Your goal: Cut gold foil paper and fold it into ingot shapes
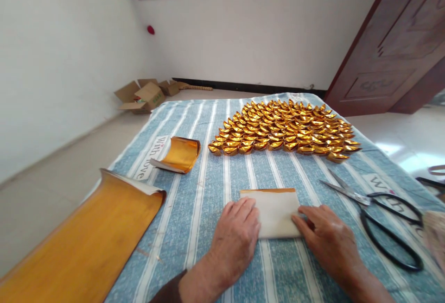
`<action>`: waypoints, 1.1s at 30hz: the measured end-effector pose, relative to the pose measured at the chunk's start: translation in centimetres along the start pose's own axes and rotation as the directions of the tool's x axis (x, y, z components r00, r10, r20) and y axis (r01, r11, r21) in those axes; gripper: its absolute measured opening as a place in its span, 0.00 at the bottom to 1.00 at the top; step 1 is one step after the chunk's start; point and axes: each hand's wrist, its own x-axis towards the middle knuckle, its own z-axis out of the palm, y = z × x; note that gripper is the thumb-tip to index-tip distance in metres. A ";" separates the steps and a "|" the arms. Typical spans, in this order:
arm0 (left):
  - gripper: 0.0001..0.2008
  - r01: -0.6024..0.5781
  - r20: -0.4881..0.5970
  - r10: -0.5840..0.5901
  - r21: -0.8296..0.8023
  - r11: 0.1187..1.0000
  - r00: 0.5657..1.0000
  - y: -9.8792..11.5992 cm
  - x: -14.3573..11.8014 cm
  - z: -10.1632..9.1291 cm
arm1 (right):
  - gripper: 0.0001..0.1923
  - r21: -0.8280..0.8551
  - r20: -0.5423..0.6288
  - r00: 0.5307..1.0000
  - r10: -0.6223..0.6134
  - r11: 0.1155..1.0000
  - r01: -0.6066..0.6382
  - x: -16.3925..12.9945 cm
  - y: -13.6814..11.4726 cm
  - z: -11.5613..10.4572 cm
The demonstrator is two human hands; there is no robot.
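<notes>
Left hand [235,238] flat, fingers together, pressing paper [276,210] near front edge of bench [215,187]; right hand [327,236] flat on right side, holding fold. Ingots [283,131] grouped at far edge, scissors [378,210] right, within reach.

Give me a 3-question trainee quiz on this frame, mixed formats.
1. True or false: the scissors lie on the left hand's side of the folded paper.
2. Which shows on top of the folded paper under both hands? A) white face with a gold strip along the far edge B) all gold C) printed text
3. Fill in: the gold ingots sit in rows on the ____ cloth.

Key: 1 false, they lie beside the right hand. 2 A. 3 striped.
</notes>
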 end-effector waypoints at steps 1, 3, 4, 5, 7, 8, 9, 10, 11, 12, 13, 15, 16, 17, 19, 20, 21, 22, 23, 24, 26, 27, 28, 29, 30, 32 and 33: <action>0.07 -0.003 -0.005 0.003 -0.004 1.000 1.000 0.0 0.0 0.1 | 0.15 0.002 -0.005 1.000 0.000 1.000 0.000 0.0 0.0 0.0; 0.08 -0.001 -0.015 0.000 -0.012 1.000 1.000 0.0 0.0 0.1 | 0.17 0.009 -0.024 1.000 0.003 1.000 -0.003 0.0 0.0 0.0; 0.08 0.003 -0.020 -0.003 -0.015 1.000 1.000 0.0 0.0 0.1 | 0.17 0.011 -0.035 0.999 0.004 1.000 -0.004 0.0 0.0 0.0; 0.08 0.007 -0.022 -0.007 -0.018 1.000 1.000 0.0 0.0 0.1 | 0.18 0.013 -0.042 0.999 0.005 1.000 -0.004 0.0 0.0 0.0; 0.08 0.011 -0.020 -0.012 -0.021 1.000 1.000 0.0 0.0 0.1 | 0.18 0.011 -0.041 0.999 0.001 1.000 -0.001 0.0 0.1 0.0; 0.08 0.011 -0.017 -0.011 -0.021 1.000 1.000 0.1 0.0 0.1 | 0.18 0.010 -0.036 0.999 -0.003 1.000 0.003 0.0 0.1 0.0; 0.08 0.012 -0.015 -0.013 -0.020 1.000 1.000 0.1 0.0 0.1 | 0.19 0.009 -0.035 0.999 -0.007 1.000 0.008 -0.1 0.1 -0.1; 0.08 0.015 -0.011 -0.015 -0.019 1.000 1.000 0.1 0.0 0.1 | 0.19 0.009 -0.037 0.999 -0.013 1.000 0.013 -0.1 0.1 -0.1; 0.08 0.018 -0.006 -0.018 -0.017 1.000 1.000 0.1 0.0 0.1 | 0.19 0.008 -0.043 0.999 -0.017 1.000 0.017 -0.1 0.1 -0.1; 0.08 0.023 -0.001 -0.023 -0.015 1.000 1.000 0.2 0.0 0.1 | 0.20 0.006 -0.049 0.999 -0.021 1.000 0.021 -0.1 0.1 -0.1; 0.08 0.026 0.004 -0.026 -0.012 1.000 1.000 0.2 0.1 0.1 | 0.20 0.004 -0.054 0.998 -0.026 1.000 0.026 -0.1 0.1 -0.1; 0.08 0.033 0.014 -0.033 -0.006 0.999 0.999 0.2 0.1 0.1 | 0.20 -0.006 -0.061 0.997 -0.038 0.999 0.038 0.0 0.0 0.0; 0.08 0.035 0.017 -0.035 -0.001 0.999 0.999 0.2 0.1 0.1 | 0.21 -0.015 -0.066 0.997 -0.046 0.999 0.045 0.0 0.0 0.0; 0.08 0.036 0.020 -0.036 0.005 0.999 0.999 0.2 0.2 0.1 | 0.21 -0.028 -0.071 0.996 -0.053 0.998 0.052 0.0 -0.1 0.0; 0.08 0.033 0.030 -0.034 0.021 0.999 0.999 0.2 0.2 0.1 | 0.21 -0.066 -0.084 0.994 -0.074 0.996 0.068 0.1 -0.3 -0.1; 0.09 0.032 0.037 -0.034 0.031 0.999 0.999 0.2 0.1 0.2 | 0.21 -0.086 -0.089 0.992 -0.087 0.993 0.079 0.1 -0.4 -0.1; 0.09 0.032 0.045 -0.034 0.042 0.999 0.998 0.2 0.2 0.2 | 0.22 -0.107 -0.092 0.990 -0.103 0.990 0.093 0.1 -0.5 -0.2; 0.10 0.034 0.054 -0.036 0.054 0.998 0.998 0.2 0.2 0.2 | 0.22 -0.126 -0.094 0.988 -0.119 0.986 0.107 0.1 -0.6 -0.3; 0.11 0.035 0.064 -0.039 0.064 0.997 0.997 0.3 0.2 0.2 | 0.21 -0.146 -0.095 0.986 -0.135 0.982 0.120 0.0 -0.7 -0.3; 0.11 0.037 0.072 -0.043 0.074 0.997 0.996 0.3 0.2 0.2 | 0.21 -0.167 -0.096 0.984 -0.148 0.977 0.130 0.0 -0.9 -0.4; 0.11 0.039 0.090 -0.047 0.087 0.995 0.995 0.4 0.4 0.2 | 0.20 -0.209 -0.102 0.981 -0.168 0.967 0.144 -0.1 -1.1 -0.5; 0.11 0.040 0.097 -0.049 0.093 0.995 0.994 0.5 0.4 0.2 | 0.19 -0.227 -0.106 0.978 -0.177 0.962 0.150 -0.1 -1.2 -0.5; 0.11 0.039 0.101 -0.049 0.100 0.994 0.994 0.5 0.5 0.2 | 0.18 -0.241 -0.110 0.976 -0.188 0.958 0.157 -0.2 -1.2 -0.5; 0.11 0.038 0.103 -0.049 0.107 0.994 0.993 0.6 0.5 0.2 | 0.17 -0.249 -0.109 0.974 -0.201 0.954 0.169 -0.2 -1.3 -0.4; 0.12 0.038 0.102 -0.049 0.113 0.993 0.994 0.7 0.5 0.2 | 0.17 -0.251 -0.103 0.971 -0.215 0.950 0.184 -0.2 -1.3 -0.4; 0.13 0.037 0.093 -0.049 0.121 0.992 0.994 0.8 0.5 0.3 | 0.15 -0.244 -0.083 0.967 -0.243 0.945 0.217 -0.3 -1.3 -0.2; 0.14 0.038 0.088 -0.049 0.123 0.992 0.995 0.9 0.5 0.4 | 0.14 -0.240 -0.075 0.965 -0.252 0.944 0.228 -0.3 -1.3 -0.1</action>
